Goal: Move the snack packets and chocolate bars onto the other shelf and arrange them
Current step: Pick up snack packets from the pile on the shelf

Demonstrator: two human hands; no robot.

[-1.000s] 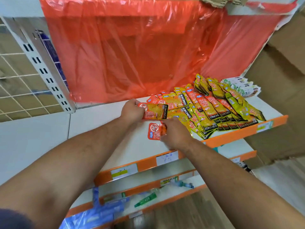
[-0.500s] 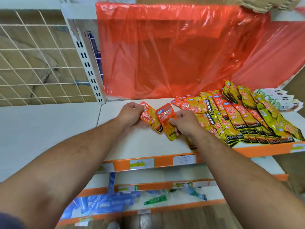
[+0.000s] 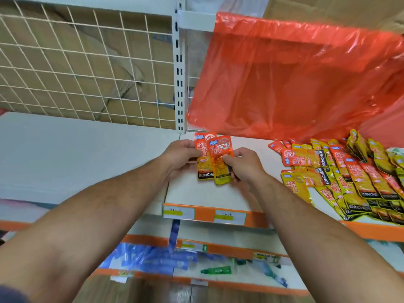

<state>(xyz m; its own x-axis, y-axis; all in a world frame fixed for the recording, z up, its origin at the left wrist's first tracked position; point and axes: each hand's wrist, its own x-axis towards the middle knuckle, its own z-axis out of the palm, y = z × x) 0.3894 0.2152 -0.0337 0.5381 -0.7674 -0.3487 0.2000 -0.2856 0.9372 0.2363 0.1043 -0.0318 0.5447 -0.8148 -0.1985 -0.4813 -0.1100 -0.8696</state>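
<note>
Two orange-and-yellow snack packets overlap upright above the left end of the right shelf (image 3: 209,195). My left hand (image 3: 180,157) grips the rear packet (image 3: 202,158) by its left edge. My right hand (image 3: 243,164) pinches the front packet (image 3: 220,159) at its right side. A large pile of the same snack packets (image 3: 341,173) lies spread over the right part of that shelf. The other shelf (image 3: 76,154), white and bare, lies to the left beyond the upright post (image 3: 179,68).
A red plastic sheet (image 3: 295,79) hangs behind the right shelf. A white wire grid (image 3: 87,66) backs the left shelf, with cardboard behind it. Lower shelves hold blue packets (image 3: 150,256) and a green tube (image 3: 216,270). Orange price strips (image 3: 209,214) edge the shelves.
Both hands carried the two packets leftward, away from the pile, and turned them upright. The view swung left, bringing the left shelf and wire grid into sight.
</note>
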